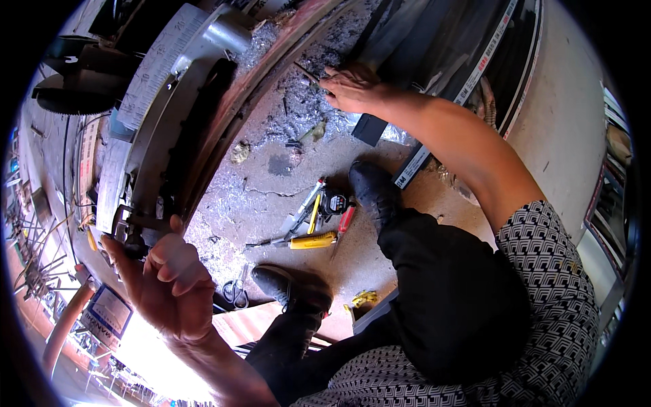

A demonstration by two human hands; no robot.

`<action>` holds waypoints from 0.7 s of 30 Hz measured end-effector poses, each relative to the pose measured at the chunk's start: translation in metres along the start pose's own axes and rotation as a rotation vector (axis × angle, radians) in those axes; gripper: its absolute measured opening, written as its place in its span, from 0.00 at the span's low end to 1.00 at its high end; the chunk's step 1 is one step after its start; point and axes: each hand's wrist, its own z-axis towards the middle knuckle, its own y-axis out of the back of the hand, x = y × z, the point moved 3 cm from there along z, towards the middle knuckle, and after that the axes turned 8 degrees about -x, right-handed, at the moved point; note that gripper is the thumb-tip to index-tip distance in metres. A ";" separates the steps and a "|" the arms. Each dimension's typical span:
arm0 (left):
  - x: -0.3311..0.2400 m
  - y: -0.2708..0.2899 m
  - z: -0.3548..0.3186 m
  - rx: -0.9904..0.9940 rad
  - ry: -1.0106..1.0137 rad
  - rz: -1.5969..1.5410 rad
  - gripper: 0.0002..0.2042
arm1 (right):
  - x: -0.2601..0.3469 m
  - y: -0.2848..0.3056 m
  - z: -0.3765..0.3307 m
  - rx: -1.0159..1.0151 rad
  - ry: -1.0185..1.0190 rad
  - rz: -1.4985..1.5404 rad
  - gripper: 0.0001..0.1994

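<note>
My left hand point(178, 285) is at the lower left, at the end of a long machine bench. Its thumb and forefinger reach around a dark metal clamp point(135, 234), and the other fingers curl into the palm. My right hand point(351, 87) stretches far forward, low over the shaving-covered floor. Its fingers close around a thin dark rod point(307, 72), whose tip points to the upper left; the rest of the rod is hidden by the hand. Beside that wrist lies a small black block point(369, 129).
On the floor are a black tape measure point(333, 201), a yellow-handled tool point(313, 241), a red-handled screwdriver point(347, 217) and scissors point(235, 294). Long metal profiles point(485, 57) lie at the right. A toothed saw disc point(78, 98) is upper left; a wooden-handled hammer point(68, 319) stands lower left.
</note>
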 end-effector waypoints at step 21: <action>0.006 0.000 -0.001 -0.018 -0.032 -0.040 0.47 | -0.005 0.004 -0.022 0.138 -0.003 -0.261 0.27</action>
